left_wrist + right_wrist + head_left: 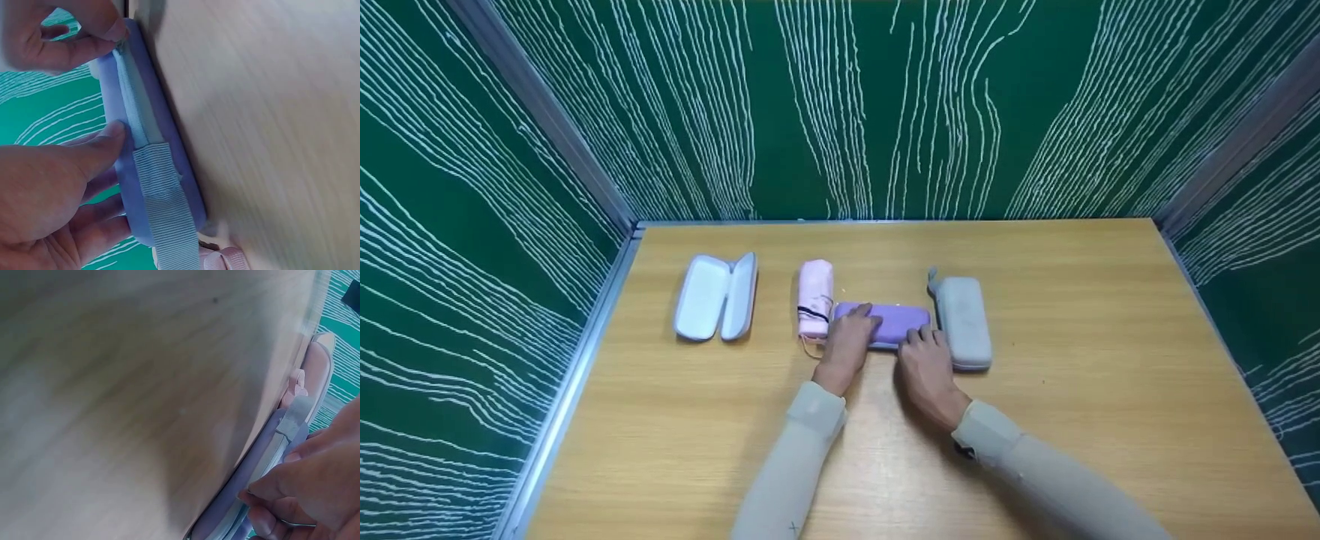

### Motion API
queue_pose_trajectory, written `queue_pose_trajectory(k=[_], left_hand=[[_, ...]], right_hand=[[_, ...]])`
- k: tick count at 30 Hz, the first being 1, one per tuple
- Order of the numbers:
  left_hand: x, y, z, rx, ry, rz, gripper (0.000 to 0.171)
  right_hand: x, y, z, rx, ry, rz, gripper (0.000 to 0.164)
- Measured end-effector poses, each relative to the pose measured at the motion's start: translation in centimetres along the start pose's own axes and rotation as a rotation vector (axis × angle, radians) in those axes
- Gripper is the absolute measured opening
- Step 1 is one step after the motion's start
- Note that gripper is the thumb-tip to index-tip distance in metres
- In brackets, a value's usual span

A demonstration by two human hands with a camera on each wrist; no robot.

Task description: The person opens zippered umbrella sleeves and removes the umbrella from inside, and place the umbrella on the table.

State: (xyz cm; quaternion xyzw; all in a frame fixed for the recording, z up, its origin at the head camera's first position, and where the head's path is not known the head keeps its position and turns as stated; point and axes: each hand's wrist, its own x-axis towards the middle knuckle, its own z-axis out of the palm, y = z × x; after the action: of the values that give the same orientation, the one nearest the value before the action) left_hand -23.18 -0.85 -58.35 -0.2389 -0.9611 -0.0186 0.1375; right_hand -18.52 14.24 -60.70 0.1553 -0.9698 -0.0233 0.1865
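A purple zip case point(896, 324) lies lengthwise across the middle of the table, with a pale zip point(135, 95) along its near side and a ribbed grey strap point(169, 202) at its left end. My left hand point(849, 341) holds the case near that end, the thumb on the near side and the fingers over the top and far side. At the right end, my right hand point(930, 364) pinches the zip at its pull, which the fingertips mostly hide. In the right wrist view the right hand point(320, 486) is close against the zipped side.
Just left of the purple case lies a pink folded umbrella point(814, 289) with a black band and a cord. A grey zip case point(966, 322) stands close on the right. Farther left is an opened hard case point(701, 300) with a white inside. Green walls with white lines surround the table.
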Motion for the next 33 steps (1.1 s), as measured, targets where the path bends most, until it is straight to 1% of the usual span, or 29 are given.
queue_pose_trajectory(k=[3,6,14,20,23,26,29,33], left_hand=[[-0.1,0.1,0.0,0.028,0.014,-0.016,0.027],[-0.1,0.3,0.0,0.043,0.019,-0.037,0.026],[-0.2,0.5,0.1,0.043,0.027,-0.067,0.026],[-0.2,0.8,0.3,0.047,0.069,-0.071,0.024],[-0.3,0.9,0.4,0.038,0.077,-0.071,0.024],[-0.3,0.9,0.4,0.037,0.077,-0.064,0.024],[-0.2,0.8,0.3,0.03,0.066,-0.059,0.025],[-0.1,0.6,0.1,0.014,0.048,-0.055,0.023]], right_hand=[[0.1,-0.2,-0.1,0.005,-0.019,0.0,0.01],[0.3,-0.3,-0.1,0.002,-0.022,-0.003,0.014],[0.6,-0.7,0.2,0.008,0.034,-0.013,0.012],[0.9,-1.1,0.3,0.0,0.044,-0.007,0.01],[1.0,-1.4,0.3,-0.011,0.05,0.003,0.011],[1.2,-1.6,0.5,-0.007,0.069,0.009,0.012],[1.2,-1.9,0.6,0.007,0.09,0.007,0.011],[1.2,-2.2,0.7,-0.001,0.105,-0.002,0.012]])
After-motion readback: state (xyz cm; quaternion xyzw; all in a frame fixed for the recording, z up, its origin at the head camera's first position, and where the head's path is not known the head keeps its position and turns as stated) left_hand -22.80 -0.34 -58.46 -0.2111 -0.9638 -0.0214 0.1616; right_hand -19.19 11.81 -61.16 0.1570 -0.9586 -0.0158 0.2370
